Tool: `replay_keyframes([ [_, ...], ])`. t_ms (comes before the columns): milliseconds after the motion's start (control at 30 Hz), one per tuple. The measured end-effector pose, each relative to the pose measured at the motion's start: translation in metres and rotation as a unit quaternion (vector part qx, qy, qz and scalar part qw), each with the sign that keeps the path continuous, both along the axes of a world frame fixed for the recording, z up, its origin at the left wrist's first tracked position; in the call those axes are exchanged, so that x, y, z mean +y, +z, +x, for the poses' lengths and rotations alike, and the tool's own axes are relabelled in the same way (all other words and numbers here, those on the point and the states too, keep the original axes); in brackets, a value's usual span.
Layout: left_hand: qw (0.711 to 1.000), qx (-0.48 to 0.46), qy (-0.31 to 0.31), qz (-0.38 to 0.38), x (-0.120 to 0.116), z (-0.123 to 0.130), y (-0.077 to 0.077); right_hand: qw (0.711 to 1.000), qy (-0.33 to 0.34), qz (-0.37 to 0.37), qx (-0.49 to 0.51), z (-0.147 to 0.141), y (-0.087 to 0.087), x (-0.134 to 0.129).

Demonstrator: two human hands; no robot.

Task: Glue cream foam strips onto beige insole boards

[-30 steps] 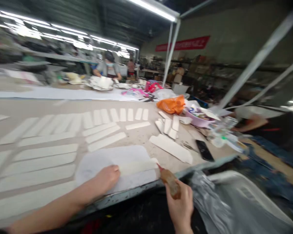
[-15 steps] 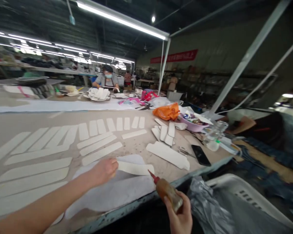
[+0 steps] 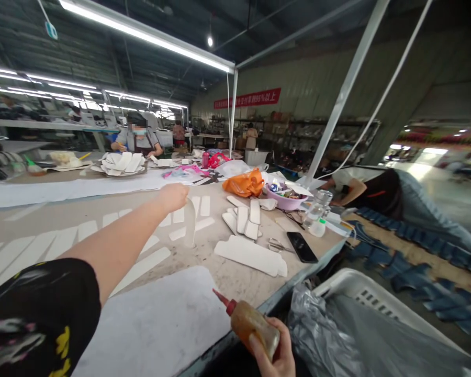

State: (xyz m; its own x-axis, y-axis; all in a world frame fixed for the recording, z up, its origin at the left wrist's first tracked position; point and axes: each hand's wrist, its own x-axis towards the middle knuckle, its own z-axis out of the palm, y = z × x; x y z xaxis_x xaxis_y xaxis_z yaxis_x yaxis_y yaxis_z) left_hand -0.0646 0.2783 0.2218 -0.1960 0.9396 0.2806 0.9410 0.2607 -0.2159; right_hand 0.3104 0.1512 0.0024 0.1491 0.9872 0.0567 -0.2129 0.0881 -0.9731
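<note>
My left hand [image 3: 176, 199] is stretched out over the table, closed on the upper end of a white fabric strip [image 3: 190, 222] that hangs down toward the tabletop. In my right hand [image 3: 277, 348] is a brownish squeeze bottle [image 3: 254, 325] with a red pointed nozzle, tilted up to the left over the table's near edge. Below and between my hands lies a large white sheet [image 3: 157, 319]. White pieces [image 3: 141, 267] lie in rows on the left, partly hidden by my left arm. A stack of long white strips [image 3: 249, 255] rests to the right.
Scissors [image 3: 278, 245] and a black phone [image 3: 301, 247] lie near the right edge. Behind them are a purple basin [image 3: 284, 201], an orange bag [image 3: 243, 183] and a clear bottle [image 3: 317, 209]. A white basket [image 3: 372, 288] with grey plastic stands below right. A co-worker [image 3: 137, 139] sits across the table.
My left hand has lifted the strip off the white sheet and carried it forward to the far rows. My right hand still holds the bottle. The view has turned right.
</note>
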Motion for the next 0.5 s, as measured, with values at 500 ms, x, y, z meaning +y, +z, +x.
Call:
replay_keyframes([
  [500,0.992,0.007,-0.115,-0.047,-0.068,0.025,-0.172,0.986,0.083,-0.088,0.117,0.007,0.011,0.007],
])
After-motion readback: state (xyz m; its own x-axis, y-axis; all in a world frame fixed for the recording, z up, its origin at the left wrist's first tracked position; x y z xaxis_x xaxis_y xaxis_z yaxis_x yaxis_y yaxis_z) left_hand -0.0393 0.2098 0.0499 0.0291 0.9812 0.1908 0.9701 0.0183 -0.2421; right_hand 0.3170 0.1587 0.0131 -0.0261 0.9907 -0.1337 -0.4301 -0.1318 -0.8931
